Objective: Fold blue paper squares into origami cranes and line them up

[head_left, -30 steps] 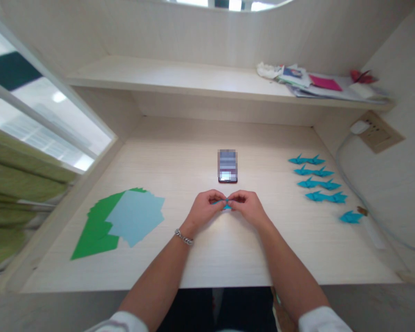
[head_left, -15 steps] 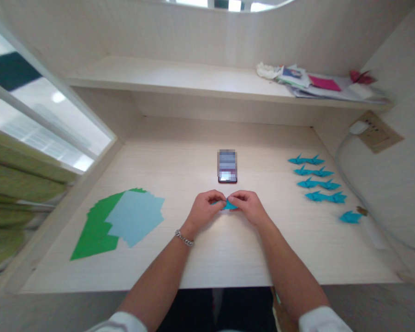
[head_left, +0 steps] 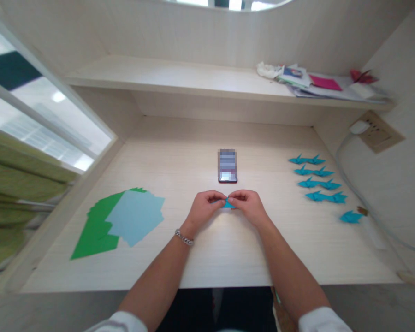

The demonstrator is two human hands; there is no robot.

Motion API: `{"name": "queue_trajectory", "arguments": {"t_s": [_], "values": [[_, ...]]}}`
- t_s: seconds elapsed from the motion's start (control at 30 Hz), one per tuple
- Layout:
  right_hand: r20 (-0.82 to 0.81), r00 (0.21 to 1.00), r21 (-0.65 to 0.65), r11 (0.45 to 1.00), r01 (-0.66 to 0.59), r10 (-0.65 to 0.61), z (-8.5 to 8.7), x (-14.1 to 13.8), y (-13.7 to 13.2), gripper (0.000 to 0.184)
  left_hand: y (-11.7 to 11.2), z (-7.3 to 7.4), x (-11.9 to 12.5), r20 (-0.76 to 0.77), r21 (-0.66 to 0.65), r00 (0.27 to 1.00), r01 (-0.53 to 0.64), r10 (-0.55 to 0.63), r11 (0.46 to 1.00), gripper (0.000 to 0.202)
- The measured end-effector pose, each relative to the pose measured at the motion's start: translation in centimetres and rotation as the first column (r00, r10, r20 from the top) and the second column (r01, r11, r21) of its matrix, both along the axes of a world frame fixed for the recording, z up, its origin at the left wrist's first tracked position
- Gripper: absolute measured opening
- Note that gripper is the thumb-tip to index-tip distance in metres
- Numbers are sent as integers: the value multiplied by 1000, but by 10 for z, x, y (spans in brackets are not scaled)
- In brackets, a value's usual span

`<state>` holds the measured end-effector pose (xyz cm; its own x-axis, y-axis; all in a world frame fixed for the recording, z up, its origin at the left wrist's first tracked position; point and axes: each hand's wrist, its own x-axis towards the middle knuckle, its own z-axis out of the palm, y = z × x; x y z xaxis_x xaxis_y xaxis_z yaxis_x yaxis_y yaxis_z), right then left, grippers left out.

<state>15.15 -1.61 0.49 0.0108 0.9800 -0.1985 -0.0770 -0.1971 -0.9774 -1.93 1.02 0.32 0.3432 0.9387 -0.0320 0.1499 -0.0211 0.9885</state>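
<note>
A small folded piece of blue paper (head_left: 228, 204) lies low over the desk (head_left: 228, 249) between my two hands. My left hand (head_left: 205, 208), with a metal bracelet at the wrist, pinches its left side with closed fingers. My right hand (head_left: 249, 206) pinches its right side the same way. Most of the paper is hidden under my fingertips. A phone (head_left: 227, 166) lies flat just beyond my hands.
A stack of green and light blue paper sheets (head_left: 121, 219) lies at the left. Several finished blue paper cranes (head_left: 317, 183) sit in rows at the right. A shelf (head_left: 180, 78) above holds loose papers (head_left: 314, 83). A wall socket with a cable (head_left: 366, 131) is at the right.
My fingers have shifted slightly on the blue paper and the fold between them has changed shape a little. Everything else stays where it was.
</note>
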Motion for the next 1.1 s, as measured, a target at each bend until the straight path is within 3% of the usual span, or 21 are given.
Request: {"name": "queue_trajectory", "arguments": {"t_s": [0.2, 0.6, 0.77, 0.9, 1.1], "values": [[32, 999, 16, 1000, 11, -11, 0, -1, -1, 24, 1, 3, 0, 43, -65, 999, -12, 15, 998, 13], [160, 985, 135, 990, 37, -59, -2, -7, -2, 14, 0, -6, 2, 104, -46, 994, -31, 36, 998, 22], [87, 994, 111, 993, 50, -60, 0, -9, -2, 15, 1, -3, 1, 176, -130, 981, -58, 80, 990, 27], [33, 999, 36, 999, 34, -35, 1, -6, -1, 21, 2, -2, 0, 171, -160, 981, -63, 91, 985, 26], [29, 1000, 50, 999, -9, 8, -3, -2, 0, 19, 5, -1, -4, 126, -161, 990, -37, 58, 986, 25]]}}
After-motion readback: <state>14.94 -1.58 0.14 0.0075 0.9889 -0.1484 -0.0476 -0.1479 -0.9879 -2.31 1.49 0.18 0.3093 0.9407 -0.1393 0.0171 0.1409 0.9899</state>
